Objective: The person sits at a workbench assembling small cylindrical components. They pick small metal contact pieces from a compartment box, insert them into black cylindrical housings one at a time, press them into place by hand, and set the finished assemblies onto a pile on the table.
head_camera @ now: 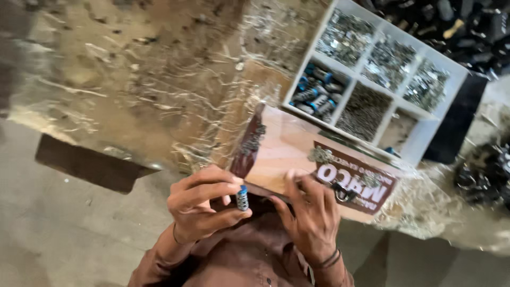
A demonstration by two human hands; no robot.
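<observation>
My left hand (204, 210) pinches a small part with a metal spring and a blue tip (243, 197), held upright just below the near edge of a wooden board (281, 149). My right hand (311, 218) rests with its fingers on that board's edge, next to a small black ring (340, 192) lying on a dark red label (353, 180). Whether the right hand grips anything is not visible. Small heaps of metal pieces (320, 155) lie on the board.
Behind the board stands a white compartment tray (425, 133) with several bins of metal parts and one of blue-tipped parts (317, 90). The table (138, 69) is covered with crinkled clear plastic. Black parts are piled at the top right (451, 24) and right (483, 172).
</observation>
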